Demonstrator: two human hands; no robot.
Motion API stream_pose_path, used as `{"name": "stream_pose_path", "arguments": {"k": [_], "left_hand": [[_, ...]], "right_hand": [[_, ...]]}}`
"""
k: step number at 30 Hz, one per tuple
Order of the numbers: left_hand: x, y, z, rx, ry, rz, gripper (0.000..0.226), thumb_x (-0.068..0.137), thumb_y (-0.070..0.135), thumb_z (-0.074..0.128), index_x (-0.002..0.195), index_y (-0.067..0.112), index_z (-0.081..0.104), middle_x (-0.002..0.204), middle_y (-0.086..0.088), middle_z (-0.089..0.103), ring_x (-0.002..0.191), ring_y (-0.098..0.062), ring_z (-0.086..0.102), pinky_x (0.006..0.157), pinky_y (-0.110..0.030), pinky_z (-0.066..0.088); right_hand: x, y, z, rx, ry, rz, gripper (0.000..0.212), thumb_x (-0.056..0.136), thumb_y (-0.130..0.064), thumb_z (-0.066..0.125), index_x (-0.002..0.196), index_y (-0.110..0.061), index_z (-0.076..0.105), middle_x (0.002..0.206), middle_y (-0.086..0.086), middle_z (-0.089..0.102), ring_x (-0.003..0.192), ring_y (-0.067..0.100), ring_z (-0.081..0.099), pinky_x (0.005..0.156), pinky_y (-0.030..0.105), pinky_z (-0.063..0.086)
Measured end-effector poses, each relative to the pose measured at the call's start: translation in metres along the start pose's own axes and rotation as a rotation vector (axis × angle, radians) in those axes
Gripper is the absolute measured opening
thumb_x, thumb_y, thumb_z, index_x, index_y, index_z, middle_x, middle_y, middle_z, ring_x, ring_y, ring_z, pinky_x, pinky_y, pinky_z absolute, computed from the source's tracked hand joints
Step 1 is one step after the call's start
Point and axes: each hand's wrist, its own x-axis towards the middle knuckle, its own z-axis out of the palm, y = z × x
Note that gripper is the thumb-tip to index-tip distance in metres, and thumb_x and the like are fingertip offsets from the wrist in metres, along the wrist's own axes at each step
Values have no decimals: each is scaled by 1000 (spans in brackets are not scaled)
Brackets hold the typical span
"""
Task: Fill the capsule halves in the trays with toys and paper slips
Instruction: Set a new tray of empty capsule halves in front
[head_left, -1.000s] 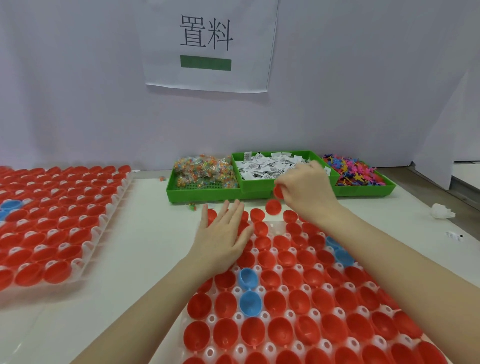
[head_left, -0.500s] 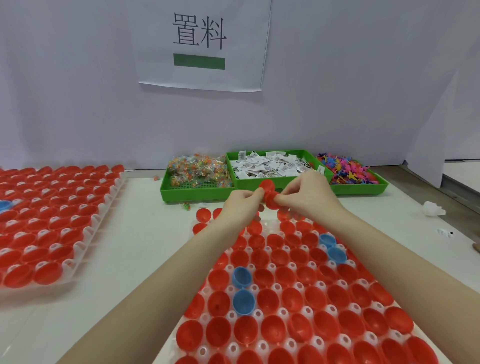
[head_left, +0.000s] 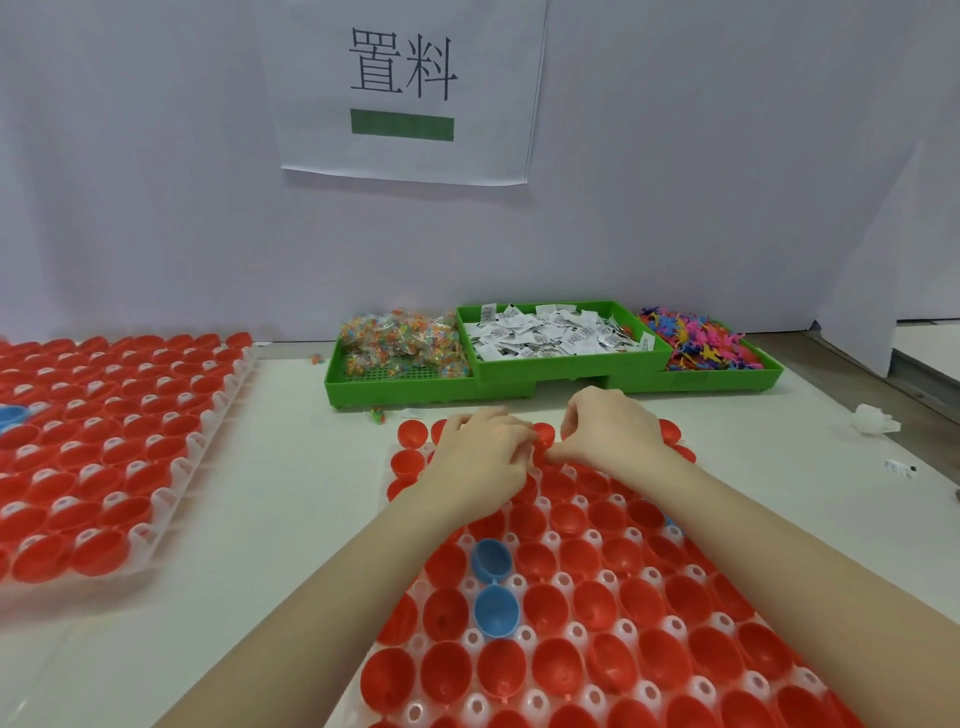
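Slips (head_left: 550, 332) below sign (head_left: 405, 88) reading 置料.

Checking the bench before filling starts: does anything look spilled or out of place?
Yes. A small colourful toy packet lies loose on the table in front of the green bins, another bit beside their left end. Blue capsule halves sit among the red ones, and crumpled white scrap lies at right.
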Motion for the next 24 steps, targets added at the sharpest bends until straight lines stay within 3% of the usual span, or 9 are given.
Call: {"name": "stream_pose_path", "arguments": {"k": [3, 7, 9, 11, 14, 16, 18, 20, 24], "left_hand": [[-5, 0, -6, -100, 176, -82, 33, 95, 18, 38, 119, 22, 60, 123, 9, 59, 122, -9, 43, 99, -29, 20], [-17, -16, -22, -230, 419, -229, 30, 94, 14, 42, 117, 13, 62, 120, 0, 62, 115, -16, 52, 103, -33, 33], [-26, -25, -24, -85, 321, -258, 37, 96, 23, 39, 130, 13, 51, 134, -2, 53, 125, -16, 44, 106, -32, 27], [-37, -33, -16, 93, 92, -253, 51, 98, 38, 29, 144, 15, 29, 151, -1, 28, 140, -13, 22, 113, -32, 11], [-46, -40, -5, 172, -140, -246, 63, 96, 52, 15, 149, 21, 2, 157, 2, -3, 143, -12, -6, 114, -36, -8], [-48, -41, -1, 133, -178, -253, 64, 95, 54, 12, 148, 22, -5, 156, 2, -10, 143, -12, -12, 113, -34, -10], [-49, -41, 2, 96, -181, -257, 64, 95, 54, 11, 147, 21, -7, 156, 1, -13, 142, -11, -13, 113, -32, -9], [-50, -41, 3, 100, -194, -259, 64, 95, 53, 11, 147, 20, -8, 155, 1, -15, 142, -12, -14, 114, -33, -9], [-49, -40, 0, 191, -165, -247, 63, 95, 52, 8, 147, 21, -8, 155, 2, -15, 142, -13, -16, 112, -40, -15]], "right_hand": [[-1, 4, -1, -11, 55, -172, 53, 71, -40, 72, 120, -30, 55, 114, -2, 49, 102, 19, 52, 73, 28, 37], [3, 6, -1, -158, 50, -367, 36, 77, -41, 68, 112, -33, 64, 113, -6, 55, 103, 18, 44, 76, 28, 27], [4, 5, 2, -151, 19, -378, 29, 78, -39, 68, 107, -32, 67, 110, -6, 58, 101, 18, 44, 74, 28, 25], [5, 6, 2, -126, 37, -380, 29, 79, -39, 65, 107, -32, 67, 112, -5, 59, 103, 18, 45, 76, 29, 29], [0, 15, 2, 145, 121, -345, 41, 89, -37, 54, 128, -23, 54, 134, -1, 51, 124, 18, 41, 99, 34, 34], [-9, 23, 10, 162, 109, -359, 52, 97, -38, 37, 144, -14, 30, 150, 2, 30, 138, 15, 26, 112, 31, 20], [-19, 29, 26, 76, 0, -378, 56, 100, -38, 22, 147, -11, 9, 156, 3, 9, 142, 11, 10, 114, 26, 6], [-25, 33, 38, 42, -90, -356, 56, 100, -37, 15, 147, -11, 0, 156, 2, 0, 143, 9, 0, 114, 25, -1], [-24, 35, 44, -34, -109, -345, 56, 100, -39, 12, 147, -14, -5, 156, 0, -8, 142, 8, -8, 111, 24, -8]]}}
